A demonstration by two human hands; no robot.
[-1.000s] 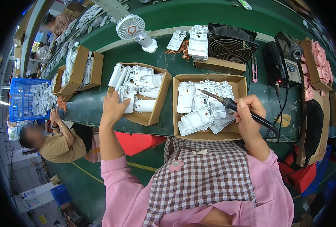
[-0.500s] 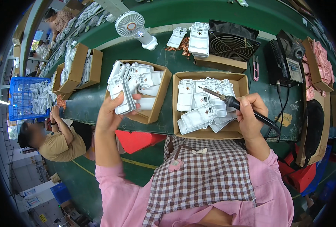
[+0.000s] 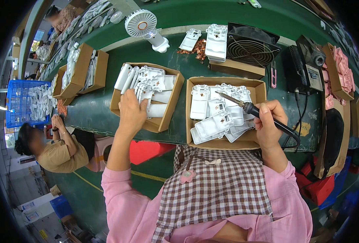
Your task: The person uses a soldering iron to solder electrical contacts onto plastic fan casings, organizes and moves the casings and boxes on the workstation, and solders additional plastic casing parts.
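Observation:
My left hand [image 3: 131,111] is over the near side of the left cardboard box [image 3: 168,111], its back towards me and its fingers closed round white plastic housings [image 3: 145,87]. The fingertips are partly hidden among the parts, some of which stand on edge. My right hand [image 3: 269,121] grips a soldering iron [image 3: 250,109] by its black handle. The iron's bare metal tip points up and left above the right cardboard box [image 3: 191,135]. Inside that box lie several white housings [image 3: 209,125], some with small copper-coloured pieces on them; the tip appears apart from them.
Behind the boxes are a white handheld fan [image 3: 142,25], a pile of copper-coloured pieces [image 3: 197,49], stacked white housings [image 3: 216,42] and a black fan [image 3: 250,46]. A black soldering station [image 3: 304,67] and pink parts [image 3: 341,69] stand right. A co-worker [image 3: 62,152] sits left.
My left hand has turned over and moved the stack of white housings down into the left box. The right hand and soldering iron have hardly moved.

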